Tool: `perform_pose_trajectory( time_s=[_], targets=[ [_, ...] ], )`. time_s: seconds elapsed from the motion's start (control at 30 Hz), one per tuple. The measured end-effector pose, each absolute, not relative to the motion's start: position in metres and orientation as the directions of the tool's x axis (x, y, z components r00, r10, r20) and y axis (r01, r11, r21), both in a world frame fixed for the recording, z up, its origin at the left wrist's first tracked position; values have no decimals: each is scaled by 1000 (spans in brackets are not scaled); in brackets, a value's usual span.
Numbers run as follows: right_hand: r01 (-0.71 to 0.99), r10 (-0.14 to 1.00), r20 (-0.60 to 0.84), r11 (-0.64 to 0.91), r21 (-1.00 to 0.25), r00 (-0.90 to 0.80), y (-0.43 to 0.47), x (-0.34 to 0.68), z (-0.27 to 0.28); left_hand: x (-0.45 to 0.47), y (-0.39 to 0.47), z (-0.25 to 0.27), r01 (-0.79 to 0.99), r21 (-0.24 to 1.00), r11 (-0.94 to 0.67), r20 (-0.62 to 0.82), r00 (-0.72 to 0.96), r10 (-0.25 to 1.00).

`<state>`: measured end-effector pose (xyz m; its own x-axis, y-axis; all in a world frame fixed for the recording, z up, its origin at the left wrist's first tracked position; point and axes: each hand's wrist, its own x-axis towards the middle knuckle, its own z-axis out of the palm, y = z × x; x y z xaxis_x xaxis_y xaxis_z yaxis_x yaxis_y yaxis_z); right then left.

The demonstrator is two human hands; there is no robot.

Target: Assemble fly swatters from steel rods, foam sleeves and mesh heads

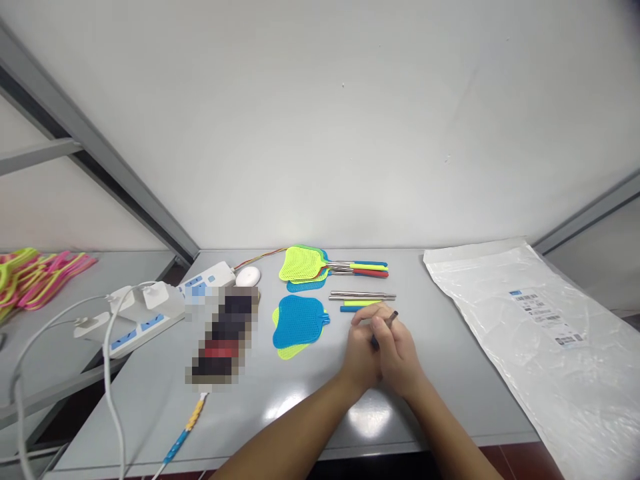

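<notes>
My left hand and my right hand are pressed together above the front part of the table. A thin dark pen-like stick pokes up from the curled fingers of my right hand. My left fingers are closed against the right hand, and what lies inside them is hidden. Just beyond my hands lie metal rods, a yellow handle tube and a blue handle tube. To their left, a blue fly swatter head rests on a yellow-green swatter head.
Assembled fly swatters are stacked behind. At left are a blurred-out phone, a round white object, power strips and cables. A large white plastic mailing bag covers the right side. Pink and yellow items lie far left.
</notes>
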<state>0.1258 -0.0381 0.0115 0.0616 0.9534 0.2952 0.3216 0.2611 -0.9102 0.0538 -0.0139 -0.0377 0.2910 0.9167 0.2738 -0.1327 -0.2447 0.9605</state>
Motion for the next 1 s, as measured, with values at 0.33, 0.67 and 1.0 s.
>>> perform_pose_trajectory(
  time_s=[0.33,0.67,1.0],
  targets=[
    [343,947,321,306,-888,-14,-37,128,5,52,-17,-34,-301,952,-61,160,316,935],
    [278,962,271,253,-927,28,-70,146,-22,37,-24,12,-626,780,-22,44,20,999],
    [389,978,202,202,-899,-42,-91,126,-13,18,-49,19,-693,715,94,-120,11,993]
  ],
)
